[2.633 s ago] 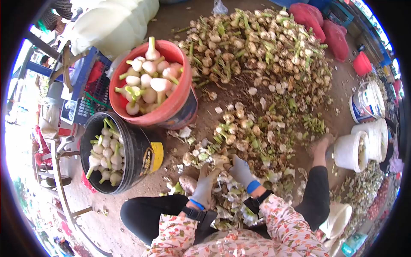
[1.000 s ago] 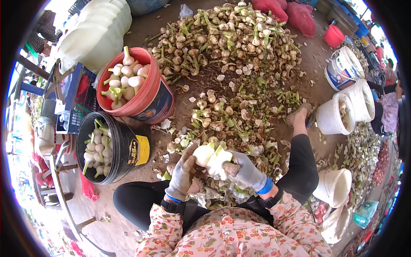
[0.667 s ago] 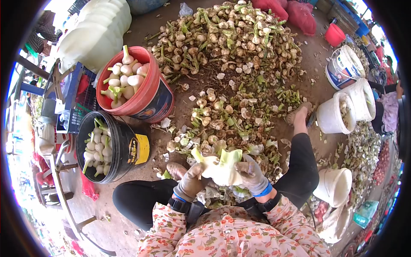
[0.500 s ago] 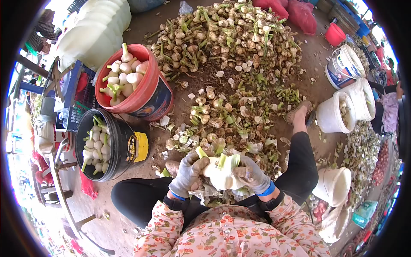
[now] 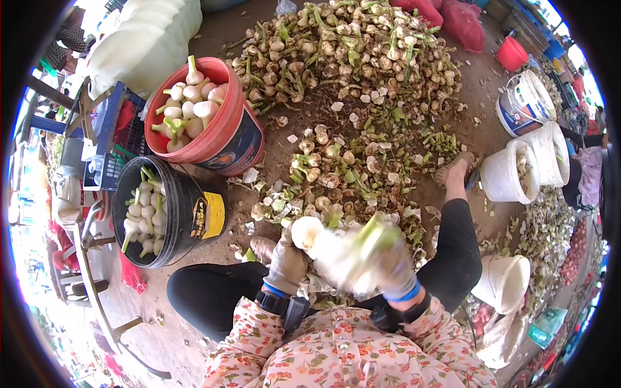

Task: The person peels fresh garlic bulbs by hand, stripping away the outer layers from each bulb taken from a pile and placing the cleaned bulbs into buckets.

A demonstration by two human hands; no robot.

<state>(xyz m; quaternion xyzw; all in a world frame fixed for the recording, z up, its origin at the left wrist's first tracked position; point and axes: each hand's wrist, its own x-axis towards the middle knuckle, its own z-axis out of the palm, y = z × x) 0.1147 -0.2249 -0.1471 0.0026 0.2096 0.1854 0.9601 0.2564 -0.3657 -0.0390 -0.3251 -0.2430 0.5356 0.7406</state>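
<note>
Over my lap, my left hand point(image 5: 288, 264) in a grey glove is closed on a garlic bulb point(image 5: 306, 233), whose smooth white round end shows above the fingers. My right hand point(image 5: 396, 266), gloved too and smeared by motion, grips the loose garlic skin point(image 5: 374, 238), a blurred white sheath with a green stem part. Where the skin meets the bulb is too blurred to make out. Trimmed stalks and papery skins point(image 5: 336, 213) lie on the ground just beyond my hands.
A large heap of unpeeled garlic point(image 5: 349, 48) lies ahead. To the left stand a red bucket point(image 5: 249, 139) and a black bucket point(image 5: 174, 226), both holding peeled bulbs. White buckets point(image 5: 508, 174) stand on the right. A wooden frame point(image 5: 97, 291) is at far left.
The pale bulb end has come into view above my left hand. My right hand has swung the skin and green stem up and rightward, blurring them. The view has shifted slightly.
</note>
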